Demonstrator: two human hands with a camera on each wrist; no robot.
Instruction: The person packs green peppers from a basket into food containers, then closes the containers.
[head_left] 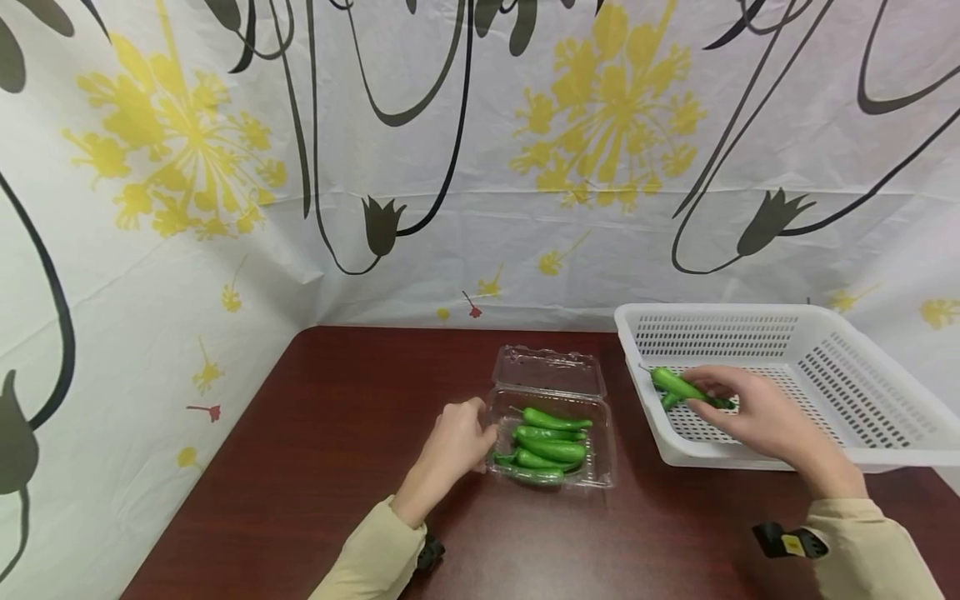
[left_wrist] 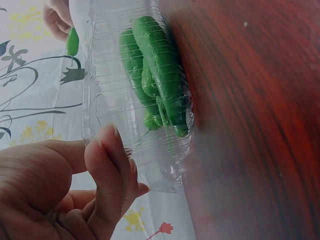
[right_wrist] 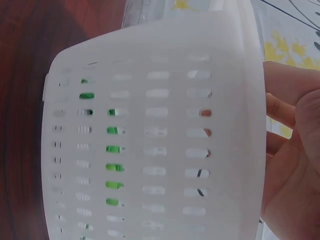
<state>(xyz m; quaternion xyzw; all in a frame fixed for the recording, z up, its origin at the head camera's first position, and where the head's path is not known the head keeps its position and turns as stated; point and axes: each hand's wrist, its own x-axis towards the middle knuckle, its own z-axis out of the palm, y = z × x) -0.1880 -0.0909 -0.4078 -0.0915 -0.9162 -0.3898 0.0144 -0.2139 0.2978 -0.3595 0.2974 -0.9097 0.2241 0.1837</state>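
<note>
A clear plastic clamshell box [head_left: 611, 450] lies on the table with its lid folded back, holding several green chili peppers [head_left: 551, 450]. My left hand [head_left: 453, 437] is at its left side, thumb and bent fingers pinching the rim; the fingertips [left_wrist: 111, 137] show at the box's edge in the left wrist view. Over the left part of a white plastic basket [head_left: 873, 454], my right hand [head_left: 757, 417] pinches a green chili pepper [head_left: 675, 384]. Another pepper [head_left: 670, 402] shows just beneath it. In the right wrist view the basket wall [right_wrist: 135, 210] hides most of the fingers.
The dark red-brown wooden table [head_left: 360, 400] carries both containers, with the box's open lid [head_left: 547, 371] toward the back. A patterned white cloth [head_left: 450, 167] hangs behind the table and along its left side. The basket's slotted walls rise around the right hand's fingers.
</note>
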